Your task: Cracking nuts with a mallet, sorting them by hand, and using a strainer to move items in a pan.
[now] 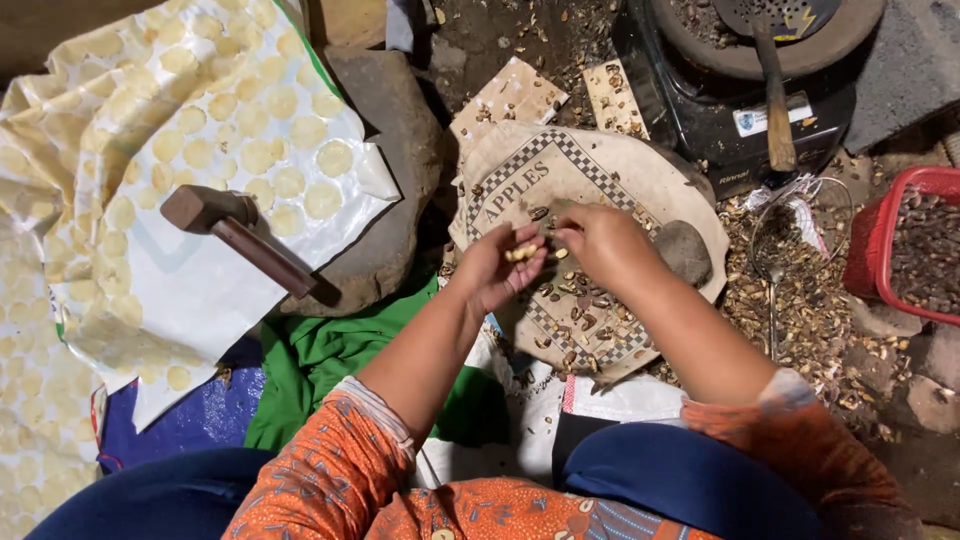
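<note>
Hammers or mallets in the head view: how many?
1. A brown wooden mallet lies on the white sheet over a flat stone, beyond the left hand. Others may be hidden under the sheets.

A few small, pale yellow kernels [520, 252] lie cupped in the half-curled left hand [497, 268], just above a round, worn board [600, 180] with a checkered border, strewn with dark shell bits.
</note>
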